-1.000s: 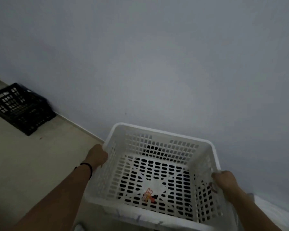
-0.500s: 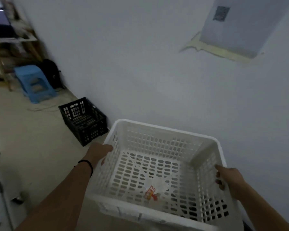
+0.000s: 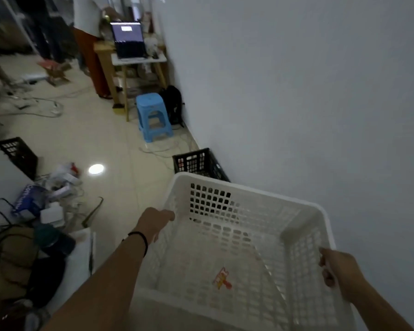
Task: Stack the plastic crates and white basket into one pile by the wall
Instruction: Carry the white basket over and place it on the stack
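A: Since a second ago, view swung left; black slatted plastic crate (image 3: pixel 198 163) now just beyond the white perforated plastic basket (image 3: pixel 237 247).
B: Left hand (image 3: pixel 153 223), right hand (image 3: pixel 339 268) grip opposite rims. Advise: keep level, align corners, lower squarely.

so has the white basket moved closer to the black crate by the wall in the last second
Yes. The white basket, gripped by the left hand and right hand, now nearly overlaps the black crate by the wall; earlier the crate lay far off to its left.
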